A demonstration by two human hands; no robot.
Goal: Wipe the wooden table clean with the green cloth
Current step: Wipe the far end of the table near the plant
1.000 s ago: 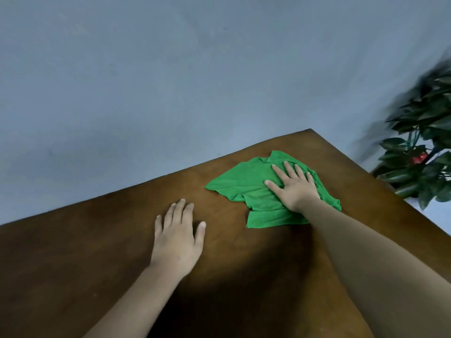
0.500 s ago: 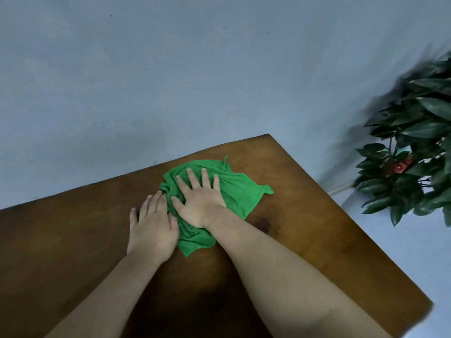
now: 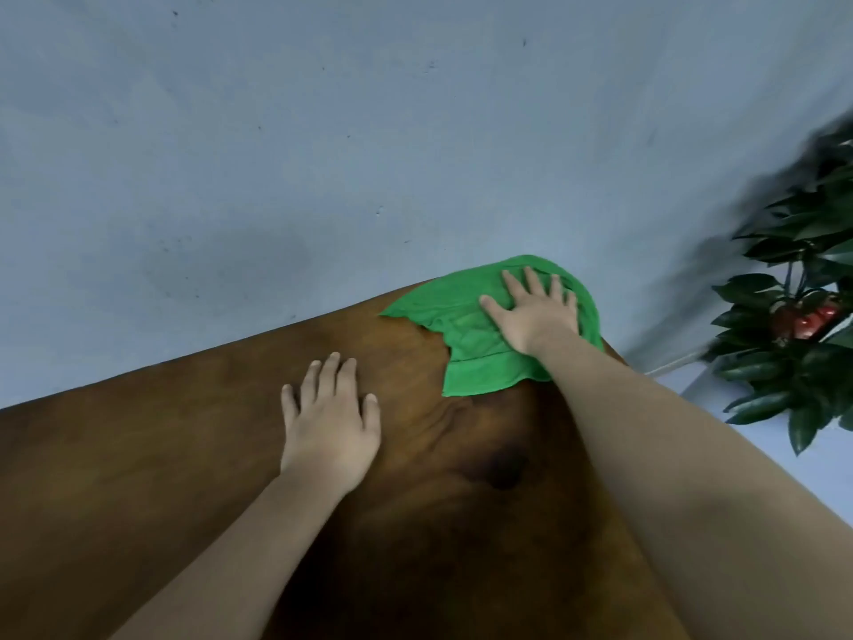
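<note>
- The wall (image 3: 277, 154) is a pale blue-grey with small dark specks. It fills the upper part of the view behind the far edge of the counter.
- The counter (image 3: 138, 478) is dark brown wood with visible grain. Its far edge runs up from the left side toward the far right corner.
- The left hand (image 3: 330, 431) lies palm down on the bare wood near the middle of the counter. Its fingers are straight and slightly spread, pointing at the far edge, and it holds nothing. It is well apart from the cloth.
- A dark knot (image 3: 505, 468) marks the wood just right of the left hand, between the two forearms.
- The green cloth (image 3: 475, 362) lies rumpled over the far right corner of the counter and hides the corner itself. One pointed flap reaches left along the far edge, and a squarer flap lies toward the near side.
- The right hand (image 3: 535, 316) presses flat on top of the cloth with its fingers extended and spread and its thumb out to the left. It is not curled round the fabric. Its forearm runs back across the right edge of the counter.
- A plant (image 3: 803, 362) with dark glossy leaves stands beyond the right edge of the counter, off its surface. A small red object (image 3: 814, 318) sits among the leaves, too blurred to identify.
</note>
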